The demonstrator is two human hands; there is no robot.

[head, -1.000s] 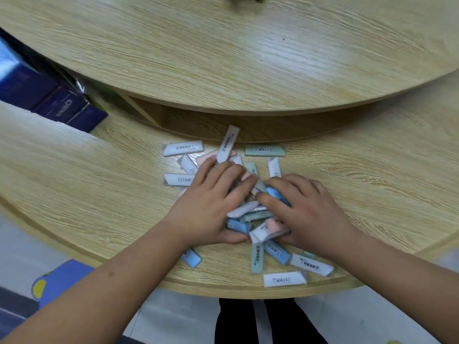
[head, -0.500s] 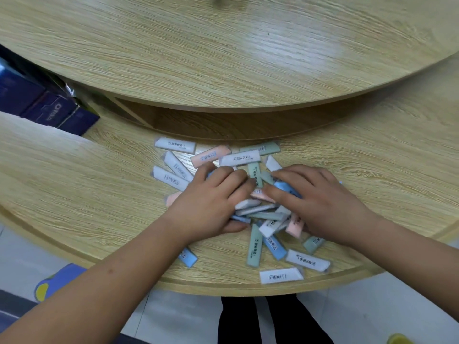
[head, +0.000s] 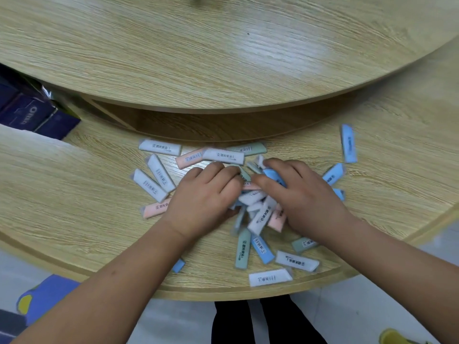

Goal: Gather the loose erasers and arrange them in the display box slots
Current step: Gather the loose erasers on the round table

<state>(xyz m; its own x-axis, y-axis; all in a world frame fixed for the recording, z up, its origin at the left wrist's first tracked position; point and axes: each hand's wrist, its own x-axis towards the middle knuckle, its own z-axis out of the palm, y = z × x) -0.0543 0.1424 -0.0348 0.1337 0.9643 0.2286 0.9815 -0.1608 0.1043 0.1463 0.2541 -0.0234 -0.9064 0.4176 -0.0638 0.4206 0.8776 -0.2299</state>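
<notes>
Several loose erasers in white, pink, green and blue wrappers lie in a heap [head: 258, 214] on the lower wooden tier [head: 74, 194]. My left hand [head: 206, 197] lies on the left of the heap with its fingers curled down over erasers. My right hand [head: 303, 194] covers the right side, fingers curled, and a blue eraser [head: 273, 176] shows between them. Strays lie around: a white eraser [head: 270, 277] near the front edge, a green eraser [head: 243, 248], a pink eraser [head: 155, 208] and a blue eraser [head: 349, 142] off to the right. No display box is in view.
A raised round wooden tier [head: 223, 58] overhangs the back, with a dark gap beneath it. Dark blue packages [head: 32, 115] sit at the far left. The table's curved front edge [head: 223, 294] runs just below the erasers, with floor and my legs beyond.
Both hands have slid a little farther away over the heap. Erasers have spread outward, and blue ones now lie clear to the right of my right hand.
</notes>
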